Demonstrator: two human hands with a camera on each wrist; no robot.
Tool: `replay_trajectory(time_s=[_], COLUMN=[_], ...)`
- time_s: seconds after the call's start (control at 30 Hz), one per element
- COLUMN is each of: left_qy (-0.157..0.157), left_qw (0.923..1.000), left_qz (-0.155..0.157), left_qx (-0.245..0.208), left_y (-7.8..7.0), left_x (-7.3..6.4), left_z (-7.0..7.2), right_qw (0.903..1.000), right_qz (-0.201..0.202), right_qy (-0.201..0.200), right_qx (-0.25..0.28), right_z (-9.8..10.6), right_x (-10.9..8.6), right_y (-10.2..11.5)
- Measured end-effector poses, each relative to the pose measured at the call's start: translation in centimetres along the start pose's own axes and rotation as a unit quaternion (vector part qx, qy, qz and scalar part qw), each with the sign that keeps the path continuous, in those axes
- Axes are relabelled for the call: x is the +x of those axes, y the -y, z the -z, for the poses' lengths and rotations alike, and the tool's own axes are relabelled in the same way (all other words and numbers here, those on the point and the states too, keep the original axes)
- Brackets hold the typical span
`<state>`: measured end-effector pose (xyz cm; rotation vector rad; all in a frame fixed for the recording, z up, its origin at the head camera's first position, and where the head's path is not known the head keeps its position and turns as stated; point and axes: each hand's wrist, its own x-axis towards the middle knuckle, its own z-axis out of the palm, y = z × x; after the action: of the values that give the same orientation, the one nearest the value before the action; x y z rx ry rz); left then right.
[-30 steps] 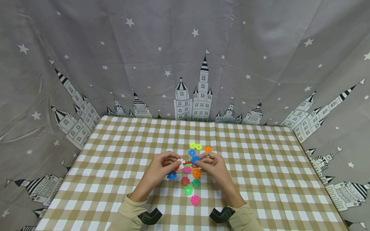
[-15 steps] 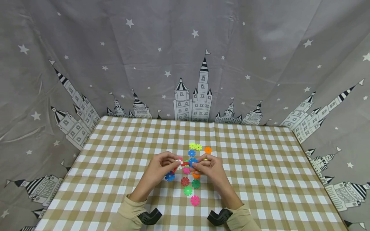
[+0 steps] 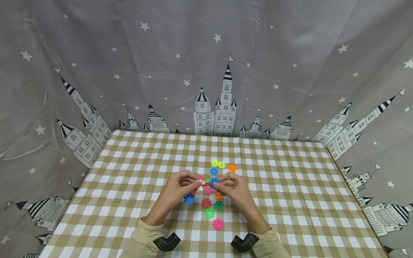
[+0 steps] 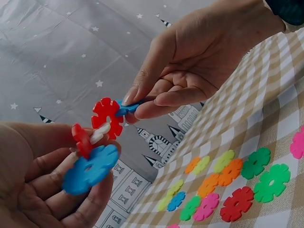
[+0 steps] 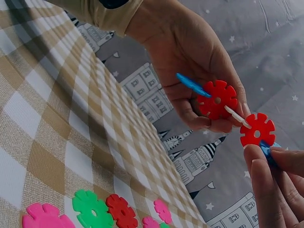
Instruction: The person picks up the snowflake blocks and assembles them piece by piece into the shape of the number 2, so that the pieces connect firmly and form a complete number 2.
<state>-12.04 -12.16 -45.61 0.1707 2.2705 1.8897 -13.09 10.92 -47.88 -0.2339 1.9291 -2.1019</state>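
Both hands hold a short chain of notched plastic snowflake discs above the table. My left hand (image 3: 178,189) pinches it around the white disc (image 4: 100,133). From there a red disc (image 4: 81,141) and a large-looking blue disc (image 4: 90,170) hang beside the left fingers. On the other side of the white disc is a second red disc (image 5: 257,133), slotted to another blue disc (image 3: 214,181). My right hand (image 3: 237,189) pinches that blue disc between thumb and index finger. The right fingertips hide part of it in the right wrist view.
Below the hands, loose discs lie on the checked tablecloth (image 3: 290,200): yellow (image 3: 221,165), orange (image 3: 232,167), blue (image 3: 214,171), dark red (image 3: 206,203), dark green (image 3: 218,205), light green (image 3: 209,213) and pink (image 3: 217,224). A grey castle-print curtain (image 3: 155,64) stands behind.
My right hand has shifted slightly left and down with its blue disc, closer to the left hand. The left hand stays nearly still, while its hanging blue disc has moved a little left and down.
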Motion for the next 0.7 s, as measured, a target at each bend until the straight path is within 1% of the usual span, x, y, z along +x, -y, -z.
replay_trajectory(time_s=[0.13, 0.2, 0.33, 0.43, 0.53, 0.63, 0.7], left_qy=[0.016, 0.025, 0.049, 0.072, 0.093, 0.106, 0.11], left_qw=[0.9999, 0.9997, 0.9987, 0.9972, 0.9956, 0.9941, 0.9932], left_qz=[-0.001, 0.001, 0.014, 0.018, 0.007, -0.004, -0.006], left_qx=[-0.007, -0.002, 0.008, 0.01, 0.012, 0.024, 0.036], left_y=[0.14, 0.24, 0.4, 0.51, 0.63, 0.72, 0.76], left_x=[0.01, 0.04, 0.1, 0.21, 0.32, 0.34, 0.33], left_z=[0.13, 0.19, 0.34, 0.36, 0.23, 0.03, -0.09], right_qw=[0.9999, 0.9999, 1.0, 0.9998, 0.9988, 0.9969, 0.9961], right_qz=[-0.006, -0.006, -0.006, -0.008, -0.013, -0.016, -0.016], right_qy=[-0.012, -0.013, -0.005, 0.014, 0.044, 0.075, 0.085], right_qx=[0.002, 0.0, -0.004, -0.013, -0.019, -0.017, -0.015], right_z=[0.06, 0.12, 0.25, 0.28, 0.21, 0.04, -0.08], right_x=[0.08, 0.12, 0.18, 0.17, 0.12, 0.07, 0.06], right_y=[-0.05, -0.1, -0.23, -0.36, -0.43, -0.49, -0.55])
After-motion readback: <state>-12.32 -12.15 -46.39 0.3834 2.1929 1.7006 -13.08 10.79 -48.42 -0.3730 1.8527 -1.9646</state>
